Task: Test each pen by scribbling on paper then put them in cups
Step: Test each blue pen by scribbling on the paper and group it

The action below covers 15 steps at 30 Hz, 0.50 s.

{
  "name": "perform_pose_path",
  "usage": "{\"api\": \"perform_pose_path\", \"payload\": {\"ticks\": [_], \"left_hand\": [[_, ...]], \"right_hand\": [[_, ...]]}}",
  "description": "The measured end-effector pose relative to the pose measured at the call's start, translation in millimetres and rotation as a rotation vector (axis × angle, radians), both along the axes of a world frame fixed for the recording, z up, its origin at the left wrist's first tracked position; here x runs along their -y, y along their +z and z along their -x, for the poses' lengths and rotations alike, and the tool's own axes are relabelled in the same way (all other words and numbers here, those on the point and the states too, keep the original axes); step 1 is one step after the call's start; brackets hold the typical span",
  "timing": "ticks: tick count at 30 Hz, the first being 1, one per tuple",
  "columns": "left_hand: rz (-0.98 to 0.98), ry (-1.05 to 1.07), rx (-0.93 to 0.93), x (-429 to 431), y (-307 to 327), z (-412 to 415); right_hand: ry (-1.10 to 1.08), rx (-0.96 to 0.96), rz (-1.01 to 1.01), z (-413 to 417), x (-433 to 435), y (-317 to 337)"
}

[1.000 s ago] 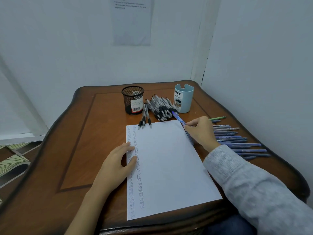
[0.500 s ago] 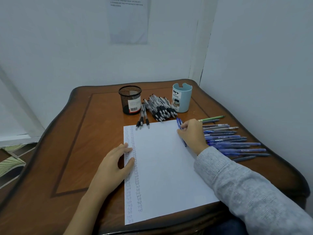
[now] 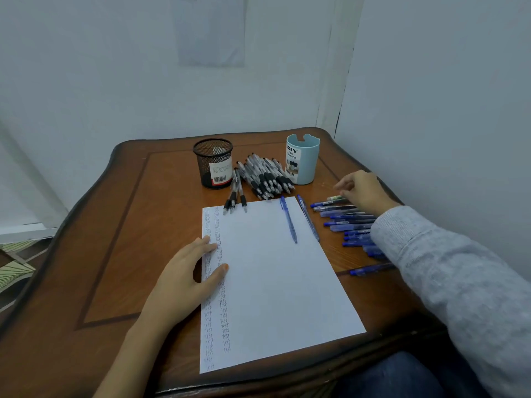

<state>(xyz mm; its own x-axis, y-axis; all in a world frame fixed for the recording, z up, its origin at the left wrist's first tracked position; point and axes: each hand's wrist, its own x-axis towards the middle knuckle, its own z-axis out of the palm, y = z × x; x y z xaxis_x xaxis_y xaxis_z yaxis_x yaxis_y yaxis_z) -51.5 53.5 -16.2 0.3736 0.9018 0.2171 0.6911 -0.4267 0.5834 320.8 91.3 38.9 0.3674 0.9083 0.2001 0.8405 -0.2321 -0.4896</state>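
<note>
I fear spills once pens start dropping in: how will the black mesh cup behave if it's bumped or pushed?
No pens stick out of the black mesh cup and it is thin wire mesh, so it is probably light and may slide on the glossy table. It stands upright and squat, so a gentle nudge seems unlikely to tip it.

Single head-worn wide-angle view, forward and down, close over the table (image 3: 120,225) toward the corner.

Your view is dim, cool and evenly lit, perhaps from overhead; the glossy brown wooden table (image 3: 115,254) shows soft shadows, slight blur, bowed edges.
</note>
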Motion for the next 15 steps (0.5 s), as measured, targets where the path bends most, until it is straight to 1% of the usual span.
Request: {"api": "perform_pose_path", "payload": {"ticks": [1, 5, 8, 12, 15], "left_hand": [[-0.008, 0.002, 0.005, 0, -1, 0], [-0.007, 0.003, 0.017, -1, -2, 2], [0.004, 0.002, 0.024, -1, -1, 1], [0.010, 0.006, 0.033, 0, 0, 1], [0.012, 0.003, 0.032, 0, -1, 2]], "right_hand": [[0.024, 0.066, 0.022, -3, -3, -2], [0.107, 0.435, 0.182, -11, -12, -7], [0.139, 0.561, 0.213, -14, -18, -11], [0.187, 0.632, 0.165, -11, -19, -7], [0.253, 0.552, 0.018, 0, -16, 1]]}}
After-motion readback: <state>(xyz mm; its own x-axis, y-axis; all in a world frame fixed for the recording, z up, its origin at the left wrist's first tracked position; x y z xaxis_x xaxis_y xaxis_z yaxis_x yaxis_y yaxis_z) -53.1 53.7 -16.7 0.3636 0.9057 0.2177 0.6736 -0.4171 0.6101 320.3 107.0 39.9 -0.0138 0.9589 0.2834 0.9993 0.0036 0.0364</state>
